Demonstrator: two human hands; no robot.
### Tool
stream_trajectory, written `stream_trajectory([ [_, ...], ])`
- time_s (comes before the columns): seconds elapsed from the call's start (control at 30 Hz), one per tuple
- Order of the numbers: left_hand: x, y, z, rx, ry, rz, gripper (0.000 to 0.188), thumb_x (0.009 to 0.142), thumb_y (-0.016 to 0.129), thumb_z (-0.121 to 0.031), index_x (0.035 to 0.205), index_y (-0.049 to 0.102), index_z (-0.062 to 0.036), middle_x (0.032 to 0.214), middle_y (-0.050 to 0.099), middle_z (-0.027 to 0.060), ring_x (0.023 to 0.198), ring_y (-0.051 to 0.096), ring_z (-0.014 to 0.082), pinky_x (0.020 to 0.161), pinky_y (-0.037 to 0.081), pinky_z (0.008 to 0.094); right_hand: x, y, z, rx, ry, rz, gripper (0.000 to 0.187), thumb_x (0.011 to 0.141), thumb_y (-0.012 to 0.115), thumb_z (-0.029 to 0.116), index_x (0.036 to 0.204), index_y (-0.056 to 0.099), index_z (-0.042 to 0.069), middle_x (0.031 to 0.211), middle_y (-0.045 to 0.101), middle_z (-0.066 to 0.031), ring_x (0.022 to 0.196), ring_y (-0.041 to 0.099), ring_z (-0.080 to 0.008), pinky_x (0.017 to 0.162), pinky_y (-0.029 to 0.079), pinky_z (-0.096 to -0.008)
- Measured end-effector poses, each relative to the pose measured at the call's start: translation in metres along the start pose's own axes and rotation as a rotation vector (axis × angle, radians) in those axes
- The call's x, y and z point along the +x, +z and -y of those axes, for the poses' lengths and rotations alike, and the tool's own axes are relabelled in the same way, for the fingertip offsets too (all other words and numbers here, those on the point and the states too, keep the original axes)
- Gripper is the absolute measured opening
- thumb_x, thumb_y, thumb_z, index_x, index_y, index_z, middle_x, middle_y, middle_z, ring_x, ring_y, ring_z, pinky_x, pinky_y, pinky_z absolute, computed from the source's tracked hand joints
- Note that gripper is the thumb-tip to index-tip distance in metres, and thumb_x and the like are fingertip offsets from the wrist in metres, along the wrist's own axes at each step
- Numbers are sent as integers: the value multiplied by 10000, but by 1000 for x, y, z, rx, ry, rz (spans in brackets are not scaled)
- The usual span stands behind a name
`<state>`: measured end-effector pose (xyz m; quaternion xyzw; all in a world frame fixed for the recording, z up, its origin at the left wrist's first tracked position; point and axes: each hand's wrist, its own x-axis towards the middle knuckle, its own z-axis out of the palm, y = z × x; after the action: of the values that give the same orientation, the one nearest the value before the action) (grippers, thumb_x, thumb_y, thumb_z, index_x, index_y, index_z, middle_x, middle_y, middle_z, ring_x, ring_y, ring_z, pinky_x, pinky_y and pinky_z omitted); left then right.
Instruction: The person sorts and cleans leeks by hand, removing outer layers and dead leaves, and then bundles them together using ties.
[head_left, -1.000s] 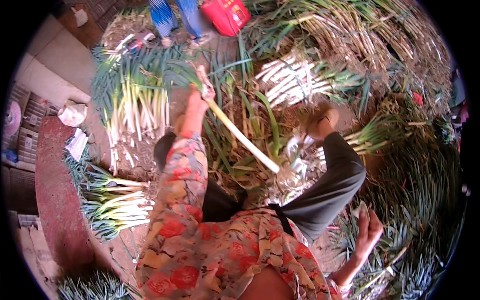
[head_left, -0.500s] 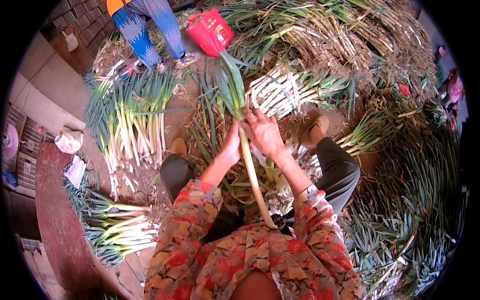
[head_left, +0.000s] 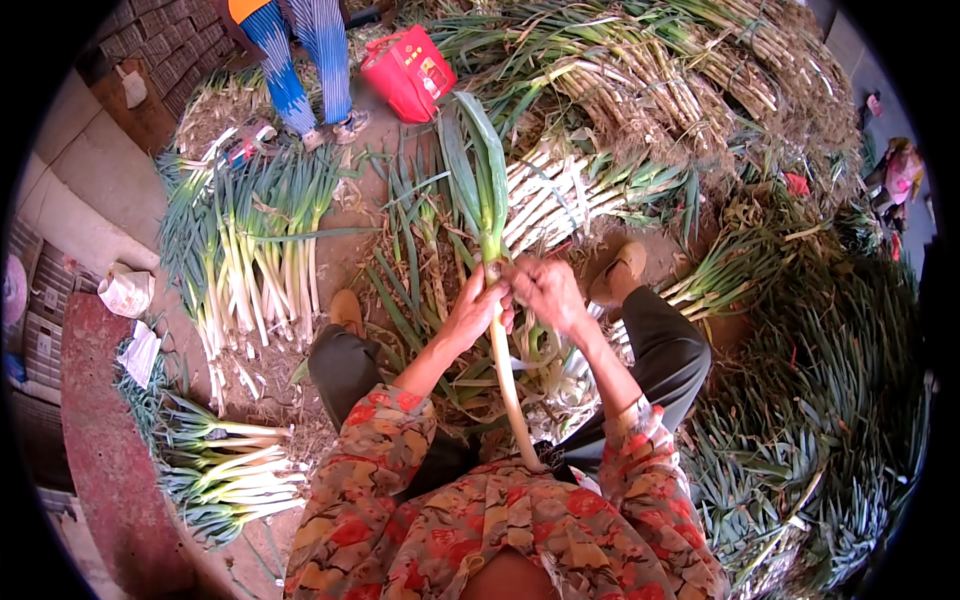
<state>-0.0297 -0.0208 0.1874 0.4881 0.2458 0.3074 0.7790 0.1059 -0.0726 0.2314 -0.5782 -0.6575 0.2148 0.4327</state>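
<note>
Left hand [head_left: 474,314] closes around a long, white-stemmed, green-leaved stalk [head_left: 505,375] midway along; its lower end lies against the floral-print shirt [head_left: 530,510], leaves pointing away. Right hand [head_left: 548,293] blurs just beside it, fingers bent; cannot tell if pinching. Beyond: red rectangular bag [head_left: 408,75].

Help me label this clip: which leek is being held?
The single leek in the left hand, with the right hand close beside it; the other leeks lie in bunches and piles.
</note>
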Motion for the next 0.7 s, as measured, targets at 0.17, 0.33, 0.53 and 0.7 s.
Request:
stream_trajectory([
  [0.17, 4, 5, 11, 205, 7, 9, 301, 938, 328, -81, 1239, 335, -96, 709, 458, 42, 529, 479, 108, 420, 439, 238, -21, 3, 3, 481, 172, -42, 232, 891, 481, 157, 787, 608, -5, 643, 607, -73, 530, 598, -130, 495, 465, -285],
  [0.33, 9, 11, 15, 335, 130, -57, 460, 851, 394, 81, 1268, 319, -99, 828, 472, 75, 440, 472, 119, 370, 435, 255, -24, 3, 20, 667, 149, -215, 272, 885, 465, 152, 696, 571, -12, 615, 596, -65, 470, 521, -95, 429, 450, -232],
  [0.53, 0, 27, 7, -151, -91, 91, 443, 875, 365, -10, 1289, 262, -129, 641, 385, -5, 412, 382, 77, 337, 366, 237, 2, 1, -44, 912, 442, -525, 181, 848, 488, 118, 728, 584, 23, 585, 517, 13, 469, 388, -57, 436, 316, -209],
  [0.7, 2, 15, 5, -322, -132, 52, 484, 849, 416, -32, 1303, 260, -102, 630, 366, -5, 402, 353, 83, 351, 352, 242, 10, -13, -57, 882, 585, -599, 222, 883, 524, 266, 798, 585, 70, 655, 586, 10, 512, 475, -48, 441, 365, -199],
])
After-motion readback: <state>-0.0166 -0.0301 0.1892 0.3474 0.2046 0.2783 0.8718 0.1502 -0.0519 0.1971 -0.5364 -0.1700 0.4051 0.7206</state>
